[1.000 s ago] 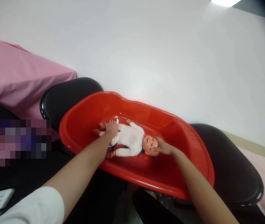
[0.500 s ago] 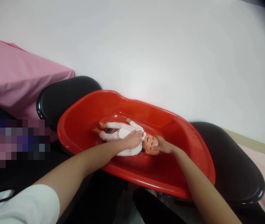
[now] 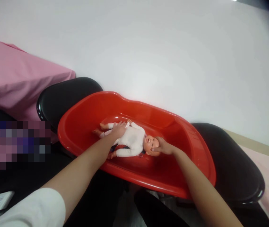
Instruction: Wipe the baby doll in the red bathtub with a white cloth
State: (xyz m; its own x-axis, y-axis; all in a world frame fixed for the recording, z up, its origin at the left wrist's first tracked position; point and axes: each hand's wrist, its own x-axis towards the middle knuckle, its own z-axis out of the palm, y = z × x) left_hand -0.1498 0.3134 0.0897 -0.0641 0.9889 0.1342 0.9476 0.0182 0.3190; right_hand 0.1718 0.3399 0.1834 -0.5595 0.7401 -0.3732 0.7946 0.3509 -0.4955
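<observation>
A baby doll (image 3: 134,142) in a white long-sleeved outfit lies on its back inside a red baby bathtub (image 3: 82,116). Its head is toward the right and its bare feet toward the left. My right hand (image 3: 163,146) cups the top of the doll's head, thumb on the near side. Over the doll's lower belly and hip, my left hand (image 3: 119,130) presses down on a small white cloth (image 3: 127,125), whose edge peeks out at the fingertips; most of it is hidden. A greyish damp-looking patch shows on the doll's chest.
Black chair seats (image 3: 70,94) stand at both ends of the tub, the right one (image 3: 231,164) partly under its rim. A pink-draped table (image 3: 25,69) is at the left, beside a blurred-out area. A white wall rises behind. Something dark and red lies under the doll.
My left hand has slid leftward with the cloth, from the doll's upper chest to its lower belly, uncovering the chest. My right hand stays on the head.
</observation>
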